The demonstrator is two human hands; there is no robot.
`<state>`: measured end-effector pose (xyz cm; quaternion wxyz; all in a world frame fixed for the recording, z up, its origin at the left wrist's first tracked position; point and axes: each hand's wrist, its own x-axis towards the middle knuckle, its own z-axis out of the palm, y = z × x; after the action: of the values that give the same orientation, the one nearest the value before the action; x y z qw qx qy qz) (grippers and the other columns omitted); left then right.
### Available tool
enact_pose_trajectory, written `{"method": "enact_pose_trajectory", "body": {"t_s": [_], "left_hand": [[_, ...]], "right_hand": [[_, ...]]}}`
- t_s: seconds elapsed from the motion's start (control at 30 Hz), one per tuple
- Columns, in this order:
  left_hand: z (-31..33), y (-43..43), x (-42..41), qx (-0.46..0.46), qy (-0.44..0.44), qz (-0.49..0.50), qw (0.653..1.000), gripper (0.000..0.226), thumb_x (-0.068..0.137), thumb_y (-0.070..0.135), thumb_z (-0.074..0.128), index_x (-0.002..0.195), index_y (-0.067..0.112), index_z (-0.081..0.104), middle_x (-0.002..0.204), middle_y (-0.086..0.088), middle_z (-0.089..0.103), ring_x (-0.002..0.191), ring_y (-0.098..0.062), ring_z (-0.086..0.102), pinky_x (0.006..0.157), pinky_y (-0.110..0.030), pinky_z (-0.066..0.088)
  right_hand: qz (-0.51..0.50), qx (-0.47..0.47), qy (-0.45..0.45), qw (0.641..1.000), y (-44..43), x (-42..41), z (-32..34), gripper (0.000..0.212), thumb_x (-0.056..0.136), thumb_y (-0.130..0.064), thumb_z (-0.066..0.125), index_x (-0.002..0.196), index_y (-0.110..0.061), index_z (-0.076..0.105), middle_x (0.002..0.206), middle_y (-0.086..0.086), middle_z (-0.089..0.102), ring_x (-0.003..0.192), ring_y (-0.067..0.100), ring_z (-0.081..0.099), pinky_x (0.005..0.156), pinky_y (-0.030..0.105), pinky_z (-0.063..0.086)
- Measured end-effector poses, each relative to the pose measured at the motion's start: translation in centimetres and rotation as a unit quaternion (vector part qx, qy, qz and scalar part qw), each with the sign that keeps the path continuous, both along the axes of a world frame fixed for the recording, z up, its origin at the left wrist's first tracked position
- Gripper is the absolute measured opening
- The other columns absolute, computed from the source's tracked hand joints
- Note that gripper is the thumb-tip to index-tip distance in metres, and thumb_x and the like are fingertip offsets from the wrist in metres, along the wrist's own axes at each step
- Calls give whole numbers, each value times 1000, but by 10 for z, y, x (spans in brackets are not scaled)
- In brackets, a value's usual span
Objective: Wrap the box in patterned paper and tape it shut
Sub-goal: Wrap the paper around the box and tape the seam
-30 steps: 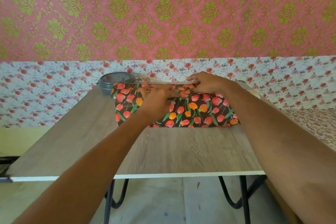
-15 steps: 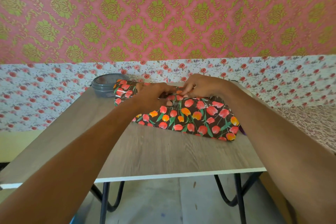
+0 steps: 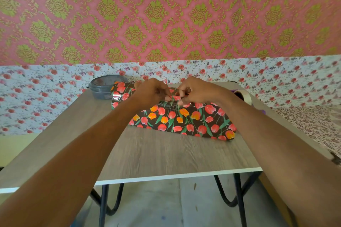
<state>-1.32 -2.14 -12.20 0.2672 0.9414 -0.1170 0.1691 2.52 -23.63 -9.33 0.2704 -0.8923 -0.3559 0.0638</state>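
On a wooden table (image 3: pixel 166 153), centre frame: box (image 3: pixel 186 121) in dark tulip paper (image 3: pixel 212 114). Long axis slanting from upper left to lower right, with the right end nearest the bottom of the frame and the left end pointing at a grey tub (image 3: pixel 103 88) just beside it.

Held at the top seam by left hand (image 3: pixel 151 91) and right hand (image 3: pixel 198 90), close together. Fingers of both curled, tips pinching a small fold of paper.

Partly hidden behind the right wrist, at right of centre: tape roll (image 3: pixel 244 96).

Slewed since a second ago, when lying square to the table's near edge under a flatter left hand. Little changed from half a second ago.
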Motion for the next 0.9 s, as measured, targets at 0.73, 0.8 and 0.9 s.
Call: {"method": "enact_pose_trajectory", "body": {"t_s": [0.73,0.8,0.9], "left_hand": [[13,-24,2,105,72,64,990,16,87,15,61,84,30,64,89,9,67,97,-24,61,103,-60,34],[13,-25,-2,104,64,87,989,15,87,17,65,83,31,64,95,8,60,103,-18,55,99,-54,36],[12,-26,-8,147,-4,171,974,12,84,26,71,84,34,62,103,5,47,105,-14,34,100,-57,24]], "right_hand": [[-131,57,-6,990,12,6,-9,13,77,-9,85,79,-2,75,79,7,71,75,17,67,71,33,50],[-144,66,7,987,10,7,-7,21,76,-15,89,89,-12,73,98,2,69,96,22,65,80,34,50],[-182,5,27,983,11,14,1,70,75,-29,91,135,-17,58,143,8,50,129,33,51,100,39,45]]}}
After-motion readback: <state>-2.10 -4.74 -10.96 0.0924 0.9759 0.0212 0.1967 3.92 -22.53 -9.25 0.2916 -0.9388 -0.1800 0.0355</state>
